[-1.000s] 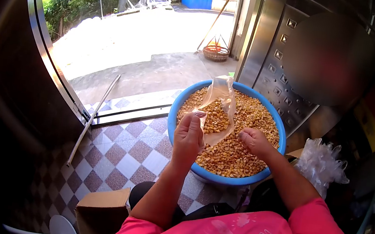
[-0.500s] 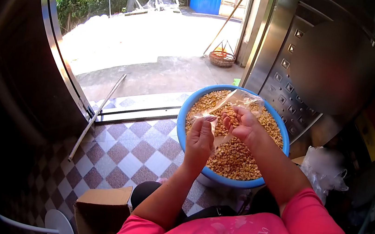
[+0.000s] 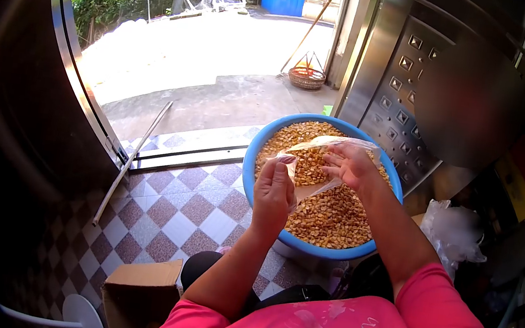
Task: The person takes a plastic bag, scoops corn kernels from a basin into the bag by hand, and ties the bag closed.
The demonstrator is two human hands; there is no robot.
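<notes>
A blue basin (image 3: 249, 169) full of dried corn kernels (image 3: 327, 224) stands in front of my knees. Over it, my left hand (image 3: 274, 188) pinches the edge of a clear plastic bag (image 3: 320, 188), fingers closed on the film. My right hand (image 3: 352, 166) is at the bag's opening with its fingers stretched and apart, touching or just inside the film; which of these I cannot tell. Kernels show through and beneath the bag, so whether any lie inside it is unclear.
An open cardboard box (image 3: 141, 274) and a white round base (image 3: 84, 316) are at lower left. A pole (image 3: 133, 161) leans across the doorway threshold. A wicker basket (image 3: 306, 78) sits outside. On the right are a metal door (image 3: 392, 91) and a plastic bag bundle (image 3: 453, 236).
My right hand's curled fingers have straightened and spread, and kernels seen at them before no longer show there. The bag is stretched wider between my hands. The view has shifted slightly.
</notes>
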